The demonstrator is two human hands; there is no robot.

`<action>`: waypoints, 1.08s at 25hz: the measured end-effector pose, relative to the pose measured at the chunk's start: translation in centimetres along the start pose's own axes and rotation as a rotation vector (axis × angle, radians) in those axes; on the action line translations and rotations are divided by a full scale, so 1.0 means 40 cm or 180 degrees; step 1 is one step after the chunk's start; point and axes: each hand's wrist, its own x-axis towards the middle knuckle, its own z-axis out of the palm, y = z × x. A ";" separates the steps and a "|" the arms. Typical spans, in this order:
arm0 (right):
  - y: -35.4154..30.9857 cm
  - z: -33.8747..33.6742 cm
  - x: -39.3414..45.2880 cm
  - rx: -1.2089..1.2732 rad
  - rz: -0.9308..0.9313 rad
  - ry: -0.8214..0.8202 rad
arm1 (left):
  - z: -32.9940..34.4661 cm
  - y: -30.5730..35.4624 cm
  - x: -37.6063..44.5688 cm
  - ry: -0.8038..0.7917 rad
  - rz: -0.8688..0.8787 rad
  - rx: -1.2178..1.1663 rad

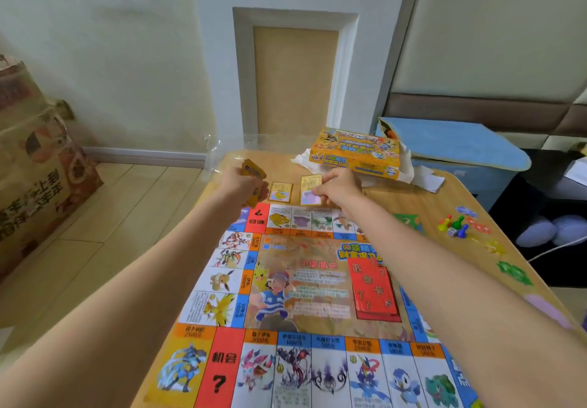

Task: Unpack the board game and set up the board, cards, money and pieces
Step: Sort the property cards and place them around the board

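The colourful game board (305, 299) lies unfolded on the wooden table (413, 204), with a red card stack (374, 290) on its centre right. My left hand (246, 185) is shut on a small stack of yellow cards (252, 169) above the board's far left corner. My right hand (336, 186) pinches a yellow property card (310, 190) lying just past the board's far edge. Another property card (280, 191) lies flat to its left. Coloured pawns (452, 225) stand at the table's right, among paper money (514, 272). The orange game box (357, 150) sits at the far end.
White paper (425, 178) and clear plastic wrap (222, 150) lie around the box at the table's far edge. A blue covered stool (457, 144) stands past the table on the right. A printed paper bag (35, 166) stands on the floor to the left.
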 end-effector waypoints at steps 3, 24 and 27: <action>0.021 0.052 0.060 -0.0171 0.0021 0.0042 | 0.006 -0.018 0.042 -0.0140 -0.0278 -0.0438; -0.052 -0.143 -0.219 0.0030 -0.1060 -0.0017 | 0.045 -0.021 -0.173 -0.1693 -0.0607 -0.0852; -0.057 -0.168 -0.263 -0.0039 -0.1492 0.0451 | 0.053 -0.005 -0.215 -0.1657 -0.0696 -0.1145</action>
